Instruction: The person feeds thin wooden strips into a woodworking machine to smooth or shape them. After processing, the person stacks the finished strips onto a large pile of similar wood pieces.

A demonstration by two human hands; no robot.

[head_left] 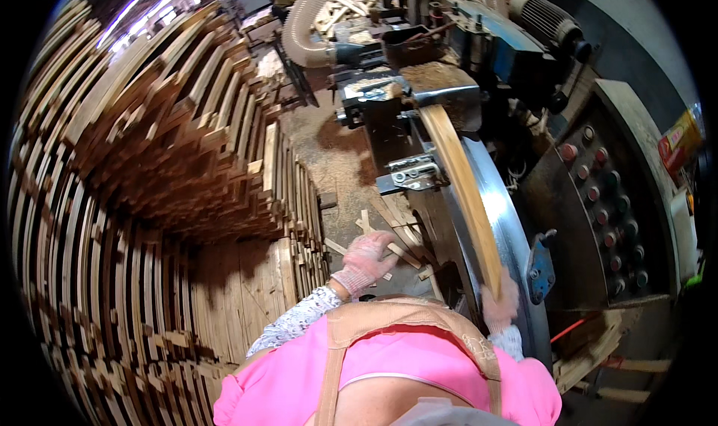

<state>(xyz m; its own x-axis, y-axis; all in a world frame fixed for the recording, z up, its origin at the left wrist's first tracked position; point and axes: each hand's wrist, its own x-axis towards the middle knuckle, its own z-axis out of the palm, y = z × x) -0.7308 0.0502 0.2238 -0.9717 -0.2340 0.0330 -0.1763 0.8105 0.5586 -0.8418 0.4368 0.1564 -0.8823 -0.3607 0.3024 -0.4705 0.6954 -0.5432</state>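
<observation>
A long wooden strip (465, 183) lies along the shiny metal bed (497, 201) of a woodworking machine, its far end under the machine's head (441, 82). My right hand (499, 305), in a pale pinkish work glove and smeared by motion, is closed about the strip's near end. My left hand (366, 263), gloved the same way, hangs in the air left of the machine. Its thumb stands apart from the loosely bent fingers and nothing shows in it. A metal guide bracket (411, 173) sits beside the strip on its left.
Tall stacks of wooden strips (149, 142) fill the left side. Offcuts (396, 228) and sawdust litter the floor. At right stands a control panel (604, 201) with several buttons; a blue metal bracket (541, 267) is on the bed's edge. A ribbed hose (303, 26) curves behind.
</observation>
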